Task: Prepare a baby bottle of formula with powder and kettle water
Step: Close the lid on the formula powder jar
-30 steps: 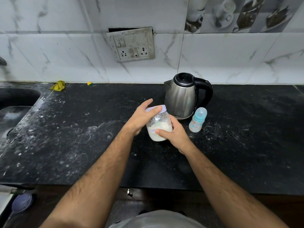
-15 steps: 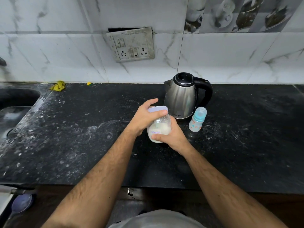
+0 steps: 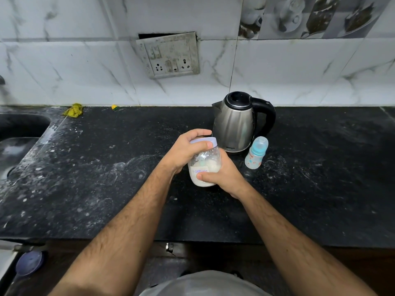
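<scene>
A clear jar of white formula powder [image 3: 208,165] with a pale lilac lid [image 3: 203,141] and a handwritten label is held over the black counter. My right hand [image 3: 222,176] grips the jar's body from the right. My left hand [image 3: 186,149] curls round the lid from the left, thumb on its front rim. Behind the jar stands a steel kettle [image 3: 236,122] with a black handle and closed lid. To its right a small baby bottle [image 3: 255,152] with a teal cap stands upright.
The black stone counter [image 3: 106,178] is dusted with white powder. A sink [image 3: 15,142] lies at the far left. A yellow cloth [image 3: 73,110] sits by the back wall, and a switch and socket plate [image 3: 168,55] hangs on the tiles.
The jar has come upright from a tilt and dropped slightly toward the counter. My left hand has closed further over the lid. Kettle and bottle have not moved.
</scene>
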Motion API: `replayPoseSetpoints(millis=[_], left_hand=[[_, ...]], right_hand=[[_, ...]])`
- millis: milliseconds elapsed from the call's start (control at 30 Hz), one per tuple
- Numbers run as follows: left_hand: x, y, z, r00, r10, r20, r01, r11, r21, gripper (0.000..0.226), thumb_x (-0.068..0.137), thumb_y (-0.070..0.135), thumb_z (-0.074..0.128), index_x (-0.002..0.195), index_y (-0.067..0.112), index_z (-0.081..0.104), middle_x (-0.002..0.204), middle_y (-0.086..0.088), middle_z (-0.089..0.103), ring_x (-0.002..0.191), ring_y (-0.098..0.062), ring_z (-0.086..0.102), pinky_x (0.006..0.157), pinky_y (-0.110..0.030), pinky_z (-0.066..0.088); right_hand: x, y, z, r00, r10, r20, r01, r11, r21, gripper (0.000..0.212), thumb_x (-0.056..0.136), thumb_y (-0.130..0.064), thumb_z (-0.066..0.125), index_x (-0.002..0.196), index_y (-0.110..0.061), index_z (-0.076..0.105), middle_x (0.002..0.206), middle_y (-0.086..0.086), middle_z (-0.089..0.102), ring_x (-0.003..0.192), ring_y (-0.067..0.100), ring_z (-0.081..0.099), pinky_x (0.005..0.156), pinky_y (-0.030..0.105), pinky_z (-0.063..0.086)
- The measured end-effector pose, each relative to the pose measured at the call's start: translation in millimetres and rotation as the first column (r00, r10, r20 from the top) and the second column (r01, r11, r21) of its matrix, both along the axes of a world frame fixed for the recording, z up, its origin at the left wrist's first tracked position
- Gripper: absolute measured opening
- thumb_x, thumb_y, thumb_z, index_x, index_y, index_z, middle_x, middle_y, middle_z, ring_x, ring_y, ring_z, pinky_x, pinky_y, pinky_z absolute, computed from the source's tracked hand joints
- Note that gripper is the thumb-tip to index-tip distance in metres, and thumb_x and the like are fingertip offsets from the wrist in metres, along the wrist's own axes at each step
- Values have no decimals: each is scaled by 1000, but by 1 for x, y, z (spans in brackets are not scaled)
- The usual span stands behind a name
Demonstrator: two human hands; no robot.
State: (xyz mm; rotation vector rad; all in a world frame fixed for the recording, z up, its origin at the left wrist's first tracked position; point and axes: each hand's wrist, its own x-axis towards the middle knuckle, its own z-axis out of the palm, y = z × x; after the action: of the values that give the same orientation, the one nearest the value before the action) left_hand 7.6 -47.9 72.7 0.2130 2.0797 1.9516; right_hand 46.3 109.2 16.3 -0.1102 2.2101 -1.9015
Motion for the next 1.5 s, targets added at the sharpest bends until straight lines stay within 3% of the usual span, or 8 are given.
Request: replayPoseSetpoints(millis=[200, 367, 533, 633, 800, 1000, 1200, 1500], left_hand=[[0, 1, 2, 1000, -23, -14, 23, 1000, 8, 46, 71, 24, 73, 116, 24, 65, 107, -2, 70, 90, -12, 70, 77, -28, 56], [-3, 4, -9, 1000, 15, -10, -15, 1000, 1, 76, 73, 29, 77, 142, 26, 45, 118, -5, 68, 101, -13, 70, 84, -27, 57], [1, 5, -29, 989, 133, 66, -131, 990, -43, 51, 102, 54, 34, 140, 22, 48, 135, 7, 57, 124, -9, 54, 104, -27, 43], [6, 2, -43, 979, 134, 151, -132, 991, -25, 58, 104, 54, 20, 124, 20, 63, 119, 2, 72, 112, -12, 67, 100, -34, 50], [19, -1, -63, 978, 75, 193, -62, 996, -71, 42, 105, 43, 37, 114, 18, 70, 113, 4, 75, 108, -17, 70, 89, -40, 58], [10, 1, -73, 969, 80, 232, -65, 996, -69, 35, 105, 36, 42, 118, 17, 68, 119, 4, 72, 111, -15, 68, 93, -43, 58], [-5, 6, -86, 971, 85, 223, -73, 995, -62, 29, 104, 33, 47, 124, 21, 65, 119, 4, 72, 114, -12, 66, 93, -39, 57], [-26, 18, -97, 965, 90, 247, -84, 996, -36, 28, 102, 20, 52, 128, 21, 61, 114, 9, 69, 109, -7, 64, 91, -33, 56]], right_hand=[[-2, 2, 1, 999, 33, 18, -32, 999, -22, 93, 54, -23, 88, 135, -15, 42, 127, 5, 63, 117, 18, 63, 101, 43, 52], [-3, 5, -11, 1000, 10, 27, -10, 1000, -4, 101, 55, -28, 91, 140, -20, 38, 133, 1, 59, 122, 15, 59, 104, 43, 50], [-6, 10, -25, 999, -36, 25, 35, 999, 20, 108, 53, -34, 95, 142, -22, 36, 135, 0, 58, 124, 16, 57, 104, 48, 49], [-8, 15, -27, 998, -59, 22, 58, 997, 49, 108, 54, -37, 95, 142, -23, 35, 136, -3, 55, 126, 13, 55, 106, 43, 48], [-9, 26, -26, 997, -50, 64, 45, 996, 78, 105, 56, -38, 90, 142, -19, 32, 136, -4, 54, 125, 10, 54, 101, 32, 50], [-35, 53, -36, 978, 120, 171, -161, 955, 250, 78, 68, -59, 79, 138, -44, 45, 141, -6, 50, 130, 10, 50, 112, 46, 41], [-45, 64, -21, 982, 95, 165, -138, 951, 275, 56, 81, -4, 78, 129, -18, 53, 119, -3, 66, 102, 6, 64, 84, 17, 52], [-57, 62, -40, 996, -61, 68, 40, 961, 275, 76, 75, 5, 79, 142, -7, 46, 132, 4, 61, 119, 17, 59, 99, 30, 51]])
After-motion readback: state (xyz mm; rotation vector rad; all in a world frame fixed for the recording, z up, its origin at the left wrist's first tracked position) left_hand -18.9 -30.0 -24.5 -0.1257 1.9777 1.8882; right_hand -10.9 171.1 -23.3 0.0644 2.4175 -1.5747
